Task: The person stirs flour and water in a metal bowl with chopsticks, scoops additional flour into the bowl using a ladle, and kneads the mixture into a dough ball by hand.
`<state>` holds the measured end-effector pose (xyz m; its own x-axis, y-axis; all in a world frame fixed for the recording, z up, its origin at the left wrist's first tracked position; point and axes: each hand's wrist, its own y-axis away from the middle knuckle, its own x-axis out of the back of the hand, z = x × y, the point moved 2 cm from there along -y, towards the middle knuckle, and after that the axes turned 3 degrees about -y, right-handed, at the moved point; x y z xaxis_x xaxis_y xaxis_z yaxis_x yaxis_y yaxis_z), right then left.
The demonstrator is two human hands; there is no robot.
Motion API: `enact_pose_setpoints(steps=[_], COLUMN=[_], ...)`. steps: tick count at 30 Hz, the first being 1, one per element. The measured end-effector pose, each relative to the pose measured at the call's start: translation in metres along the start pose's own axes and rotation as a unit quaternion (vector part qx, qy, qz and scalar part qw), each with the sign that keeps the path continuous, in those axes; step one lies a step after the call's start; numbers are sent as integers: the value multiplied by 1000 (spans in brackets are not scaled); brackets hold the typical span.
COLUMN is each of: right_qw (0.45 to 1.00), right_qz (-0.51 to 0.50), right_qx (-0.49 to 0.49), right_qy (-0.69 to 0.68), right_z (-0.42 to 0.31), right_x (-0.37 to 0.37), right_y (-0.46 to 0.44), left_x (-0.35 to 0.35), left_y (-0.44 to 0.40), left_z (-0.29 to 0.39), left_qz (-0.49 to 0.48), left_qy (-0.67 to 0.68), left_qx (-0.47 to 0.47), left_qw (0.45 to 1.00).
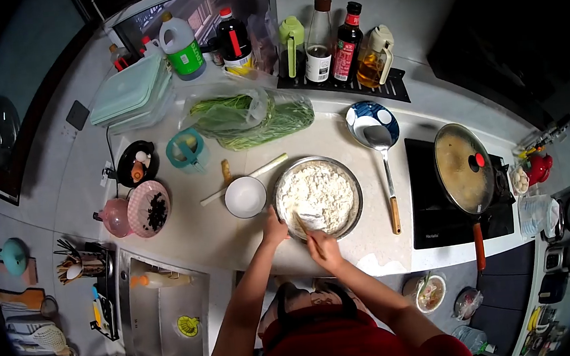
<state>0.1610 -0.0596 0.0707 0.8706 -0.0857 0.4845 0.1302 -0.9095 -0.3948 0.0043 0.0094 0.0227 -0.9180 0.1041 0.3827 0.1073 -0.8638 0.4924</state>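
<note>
A round metal bowl holds a white, crumbly floury mixture. My left hand grips the bowl's left rim. With my right hand I hold a thin utensil, its far end in the mixture near the front left of the bowl; its tip is partly covered in white. An empty-looking white bowl stands just left of the metal bowl. Behind it lie a scallion stalk and a piece of ginger.
Bagged green vegetables lie at the back. A spatula rests on a blue-patterned bowl. On the right, a lidded pan stands on the stove, handle toward the front. A sink is at lower left.
</note>
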Motion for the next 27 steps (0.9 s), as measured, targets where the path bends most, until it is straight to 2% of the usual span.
enact_pose_setpoints(steps=[2,4,5,6,8,11,12,13,14,17,20,23,24,27], right_qw=[998,999,1000,997,994,994,995,999,1000,999,985,975,969,976], right_qz=[-16,-12,3,-15,37,34,13,16,18,-3,38,15,-4,-15], right_qx=[-61,-33,-9,-65,-75,-15,-62,-31,0,-41,-168,-162,-152,-155], right_qy=[27,-36,-15,39,66,107,72,32,-9,11,3,150,193,149], right_z=[13,22,27,24,23,11,14,12,10,7,-15,-25,-22,-10], right_x=[-11,12,26,46,74,56,39,17,4,1,58,104,108,84], right_y=[-12,-15,-8,0,8,8,6,0,-8,-27,-34,-32,-28,-17], left_x=[-3,-2,-2,-3,-4,-3,-3,-2,-2,-2,-3,2,2,8], left_y=[-10,-10,-8,-9,-10,-9,-11,-12,-11,-8,-15,-16,-13,-1], left_z=[-10,-16,-14,-11,-14,-13,-14,-14,-14,-20,-38,-58,-54,-34], left_qz=[-8,-13,-14,-13,-14,-11,-10,-10,-9,-16,-38,-17,-40,-109], left_qy=[-10,-13,-7,0,16,2,-12,-27,-11,53,167,306,295,247], left_qx=[1,5,5,4,4,2,-6,-12,-13,-16,-5,62,62,42], left_qw=[1000,1000,1000,1000,1000,1000,1000,1000,1000,998,985,950,953,962])
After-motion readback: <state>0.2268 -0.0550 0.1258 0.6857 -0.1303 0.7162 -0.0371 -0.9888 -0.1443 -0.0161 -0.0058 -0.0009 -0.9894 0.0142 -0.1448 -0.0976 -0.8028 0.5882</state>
